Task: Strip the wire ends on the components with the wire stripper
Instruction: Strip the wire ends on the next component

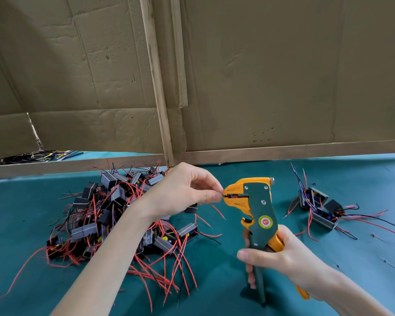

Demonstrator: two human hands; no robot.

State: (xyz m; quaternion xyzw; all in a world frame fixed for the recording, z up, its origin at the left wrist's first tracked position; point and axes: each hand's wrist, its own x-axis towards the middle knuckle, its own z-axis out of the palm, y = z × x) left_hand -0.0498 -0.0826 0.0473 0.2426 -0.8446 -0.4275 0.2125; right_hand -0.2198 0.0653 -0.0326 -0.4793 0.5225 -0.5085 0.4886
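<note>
Orange stripper (258, 208) is gripped upright in the right hand (283, 258) so the left hand (187, 190) (at nine o'clock) pinches a wire end (225, 196) straight into its jaws.

Two limbs in frame, both skin only. Left grip (183, 192): bare, slim fingers, thumbnail cut short and plain. Left forearm (114, 254): bare from the wrist to the bottom edge. Right grip (283, 254): bare, thumbnail short and plain. Right forearm (351, 293): bare to the frame corner. Upper arms out of shot.
</note>
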